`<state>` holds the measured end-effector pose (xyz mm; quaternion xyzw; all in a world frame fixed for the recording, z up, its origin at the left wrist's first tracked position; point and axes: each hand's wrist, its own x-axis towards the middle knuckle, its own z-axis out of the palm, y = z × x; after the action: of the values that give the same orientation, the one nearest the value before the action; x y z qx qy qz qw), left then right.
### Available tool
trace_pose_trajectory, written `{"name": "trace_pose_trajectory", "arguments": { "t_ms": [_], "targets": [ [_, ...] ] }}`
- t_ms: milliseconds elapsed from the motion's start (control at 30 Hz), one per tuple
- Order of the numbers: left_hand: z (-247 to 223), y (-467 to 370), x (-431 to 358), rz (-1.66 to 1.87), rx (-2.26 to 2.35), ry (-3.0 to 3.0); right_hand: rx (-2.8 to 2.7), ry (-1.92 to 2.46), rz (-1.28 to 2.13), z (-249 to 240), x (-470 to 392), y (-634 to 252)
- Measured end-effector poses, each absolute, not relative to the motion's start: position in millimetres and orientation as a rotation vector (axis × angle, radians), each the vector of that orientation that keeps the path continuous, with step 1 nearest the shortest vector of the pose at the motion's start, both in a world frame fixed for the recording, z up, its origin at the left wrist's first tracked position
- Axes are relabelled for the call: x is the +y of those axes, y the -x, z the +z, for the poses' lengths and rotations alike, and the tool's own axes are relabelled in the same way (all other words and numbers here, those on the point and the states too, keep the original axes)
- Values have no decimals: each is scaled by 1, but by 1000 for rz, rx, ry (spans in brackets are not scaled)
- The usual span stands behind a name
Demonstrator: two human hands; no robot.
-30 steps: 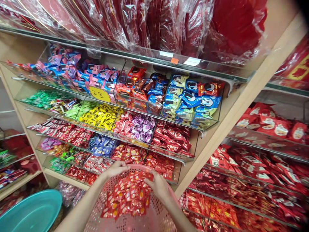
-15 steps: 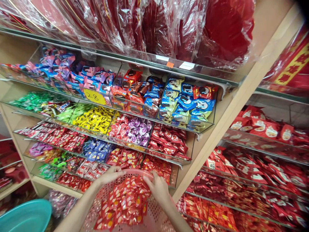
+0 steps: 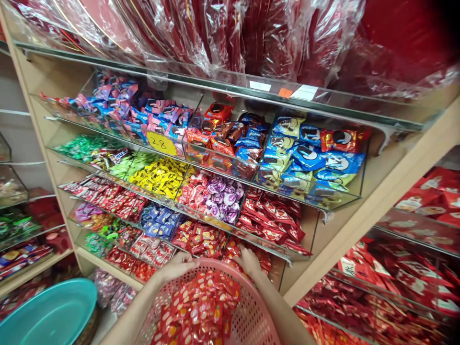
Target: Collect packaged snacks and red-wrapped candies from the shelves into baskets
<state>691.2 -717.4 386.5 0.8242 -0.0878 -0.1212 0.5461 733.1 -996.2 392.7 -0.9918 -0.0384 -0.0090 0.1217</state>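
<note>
My left hand is closed around the far rim of a pink perforated plastic basket. Inside the basket lies a heap of small red candy packets with pale and yellow spots. My right hand is off the basket, just beyond its rim at the right. Its fingers look apart and reach over the red packets in a low shelf compartment; the fingertips are partly lost among the packets, and nothing shows in its grasp.
Tilted clear shelves hold blue biscuit packs, yellow candies, purple candies and red packets. A clear shelf edge runs close above my right hand. A wooden upright stands right; a teal basin sits lower left.
My right hand has let go of the basket rim and moved forward and right to the shelf packets. My left hand keeps its hold. The view has shifted left.
</note>
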Motion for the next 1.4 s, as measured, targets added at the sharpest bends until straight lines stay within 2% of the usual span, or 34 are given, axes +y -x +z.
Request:
{"name": "trace_pose_trajectory", "arguments": {
  "t_ms": [533, 767, 967, 1200, 1400],
  "targets": [
    [387, -691, -720, -271, -180, -1993, -92, 3062, 53, 396, -985, -739],
    [388, -689, -719, -261, -157, -1973, -51, 2906, -39, 413, -998, -722],
    [389, -690, -717, -323, -307, -1969, -109, 2673, -196, 424, -1008, -672],
    [399, -682, -716, -346, -349, -1951, -320, 2616, -145, 435, -957, -623],
    [418, -669, -720, -313, -235, -1865, -462, 2829, -69, 448, -906, -621]
  ]
}}
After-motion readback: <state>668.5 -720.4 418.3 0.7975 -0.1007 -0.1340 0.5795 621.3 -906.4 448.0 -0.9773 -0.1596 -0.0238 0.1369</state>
